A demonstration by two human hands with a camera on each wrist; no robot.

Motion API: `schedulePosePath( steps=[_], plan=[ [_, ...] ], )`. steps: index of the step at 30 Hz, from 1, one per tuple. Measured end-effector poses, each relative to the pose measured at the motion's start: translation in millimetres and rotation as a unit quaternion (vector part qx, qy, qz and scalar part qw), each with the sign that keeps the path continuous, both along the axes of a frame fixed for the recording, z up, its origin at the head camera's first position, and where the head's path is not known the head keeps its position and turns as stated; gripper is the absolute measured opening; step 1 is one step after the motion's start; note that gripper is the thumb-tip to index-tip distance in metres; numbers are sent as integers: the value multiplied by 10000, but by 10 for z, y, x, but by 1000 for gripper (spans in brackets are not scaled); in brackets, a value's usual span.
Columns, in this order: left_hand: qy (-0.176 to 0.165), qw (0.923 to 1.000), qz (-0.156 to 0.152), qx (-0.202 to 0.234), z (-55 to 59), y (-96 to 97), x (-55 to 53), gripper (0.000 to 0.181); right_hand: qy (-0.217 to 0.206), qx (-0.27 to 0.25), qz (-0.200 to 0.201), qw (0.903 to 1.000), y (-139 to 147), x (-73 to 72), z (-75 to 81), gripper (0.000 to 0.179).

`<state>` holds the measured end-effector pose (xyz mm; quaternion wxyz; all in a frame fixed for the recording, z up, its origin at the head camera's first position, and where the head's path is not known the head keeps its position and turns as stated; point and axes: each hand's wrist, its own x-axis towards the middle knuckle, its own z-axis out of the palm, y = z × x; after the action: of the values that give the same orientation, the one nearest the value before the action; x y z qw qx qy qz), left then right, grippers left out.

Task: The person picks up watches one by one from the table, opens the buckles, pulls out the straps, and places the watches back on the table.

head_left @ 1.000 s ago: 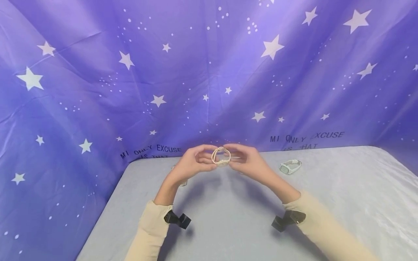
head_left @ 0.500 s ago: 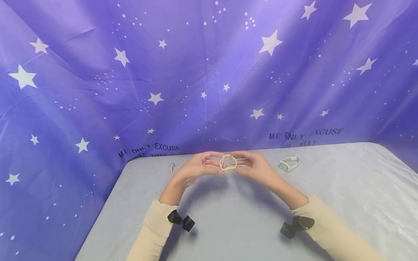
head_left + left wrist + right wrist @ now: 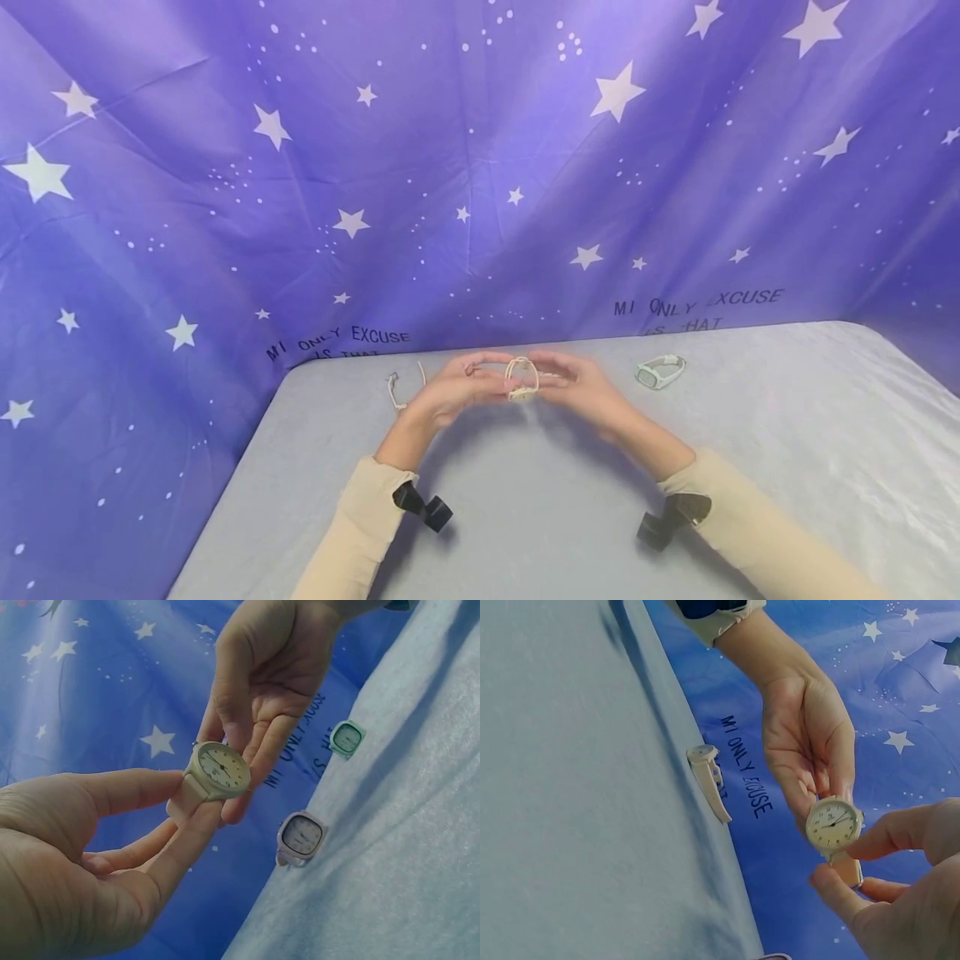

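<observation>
Head view, left hand (image 3: 465, 390) and right hand (image 3: 581, 387) pinching opposite sides of one cream watch (image 3: 223, 769), cream watch raised above grey table (image 3: 517, 517), green watch (image 3: 660, 372) lying on its surface at right.

The backdrop (image 3: 420, 175) reads “MI ONLY EXCUSE”, below it “IS THAT”

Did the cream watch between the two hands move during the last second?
Yes. In the head view, the cream watch has shifted right and lower, judged against the green watch lying on the table.
</observation>
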<state>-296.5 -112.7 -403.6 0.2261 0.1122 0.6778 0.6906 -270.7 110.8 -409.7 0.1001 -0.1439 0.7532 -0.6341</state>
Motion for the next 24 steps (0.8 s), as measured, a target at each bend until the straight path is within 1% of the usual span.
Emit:
schedulePosePath(
  steps=[4, 10, 14, 18, 24],
  plan=[
    [23, 10000, -11, -20, -29, 0, -4, 53, -218, 10, -38, 9998, -16, 6, -18, 64],
    [150, 9999, -38, -30, -28, 1, 5, 55, -287, -125, -10, 9995, -26, 7, -19, 58],
    [256, 9994, -155, -165, -25, -8, 3, 53, -314, -224, 30, 9993, -9, -3, -10, 56],
    [321, 9987, -264, -291, -18, -28, -2, 50, -281, -209, 5, 9994, 20, -17, 1, 52],
    [330, 9990, -202, -230, -7, -47, -2, 50, -312, -246, -63, 9992, 52, -25, 26, 49]
  ],
)
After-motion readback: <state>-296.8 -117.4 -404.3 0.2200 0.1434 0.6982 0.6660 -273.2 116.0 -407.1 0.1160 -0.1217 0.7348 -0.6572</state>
